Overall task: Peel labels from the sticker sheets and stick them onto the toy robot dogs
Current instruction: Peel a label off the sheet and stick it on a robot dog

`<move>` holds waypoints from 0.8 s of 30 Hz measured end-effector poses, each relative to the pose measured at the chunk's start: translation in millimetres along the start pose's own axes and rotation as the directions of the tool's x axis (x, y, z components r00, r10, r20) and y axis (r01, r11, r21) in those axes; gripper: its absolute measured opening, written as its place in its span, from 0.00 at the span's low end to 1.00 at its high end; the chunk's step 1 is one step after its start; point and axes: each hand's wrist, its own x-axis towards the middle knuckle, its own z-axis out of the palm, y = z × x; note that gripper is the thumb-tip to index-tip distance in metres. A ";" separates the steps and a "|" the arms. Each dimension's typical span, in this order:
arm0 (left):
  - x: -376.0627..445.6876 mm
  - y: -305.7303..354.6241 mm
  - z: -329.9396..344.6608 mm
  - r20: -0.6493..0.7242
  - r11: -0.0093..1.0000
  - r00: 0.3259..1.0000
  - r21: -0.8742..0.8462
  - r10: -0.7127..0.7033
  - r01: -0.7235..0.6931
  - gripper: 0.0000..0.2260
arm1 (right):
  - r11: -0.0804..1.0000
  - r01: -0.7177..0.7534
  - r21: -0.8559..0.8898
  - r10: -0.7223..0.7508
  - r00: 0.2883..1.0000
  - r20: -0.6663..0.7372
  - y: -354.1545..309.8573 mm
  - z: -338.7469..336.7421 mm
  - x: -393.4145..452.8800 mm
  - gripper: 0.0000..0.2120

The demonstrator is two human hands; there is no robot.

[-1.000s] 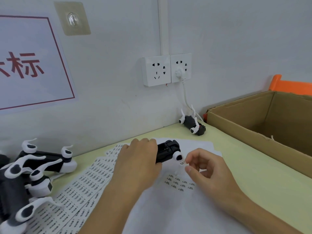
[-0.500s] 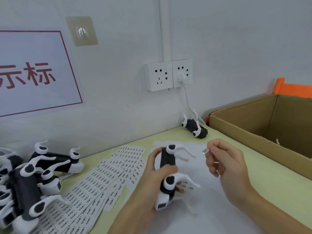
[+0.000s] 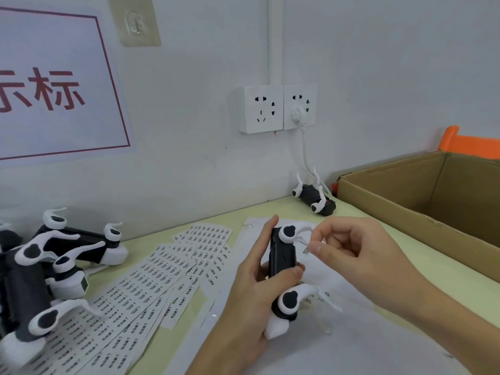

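My left hand [image 3: 251,288] grips a black-and-white toy robot dog [image 3: 282,269], held upright above the table with its white legs pointing right. My right hand [image 3: 354,255] pinches a small white label [image 3: 307,250] between thumb and forefinger, right beside the dog's black body. Sticker sheets [image 3: 140,288] covered with rows of printed labels lie fanned out on the table to the left. A white backing sheet [image 3: 351,342] lies under my hands.
A pile of toy robot dogs [image 3: 40,269] sits at the far left. One more dog [image 3: 315,200] lies by the wall under the wall sockets [image 3: 278,108]. An open cardboard box [image 3: 422,201] stands at the right. The table [image 3: 443,274] is pale green.
My left hand lifted the dog off the table and turned it upright. My right hand, still pinching the label, has moved in closer to the dog's body.
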 end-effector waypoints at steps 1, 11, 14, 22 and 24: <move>0.4 -0.9 -0.2 0.009 1.000 1.000 0.007 0.005 -0.005 0.33 | 1.000 0.006 -0.021 -0.005 1.000 0.006 -0.6 -0.6 0.3 0.08; 4.4 -6.6 -2.1 0.053 0.997 0.997 0.053 0.048 -0.051 0.32 | 0.973 0.111 -0.201 -0.104 0.993 0.048 -4.3 5.9 -1.3 0.10; 4.3 -7.2 -2.0 0.071 0.998 0.996 0.041 0.048 -0.051 0.30 | 0.961 0.127 -0.245 -0.121 0.992 0.040 -4.2 8.1 -2.3 0.10; 3.9 -8.4 -2.6 0.080 0.996 0.995 0.059 0.060 -0.064 0.31 | 0.928 0.169 -0.332 -0.170 0.985 0.026 -4.4 8.4 -3.6 0.10; 3.7 -8.5 -3.0 0.082 0.996 0.995 0.056 0.061 -0.066 0.31 | 0.926 0.171 -0.336 -0.172 0.985 0.026 -4.0 8.4 -3.9 0.10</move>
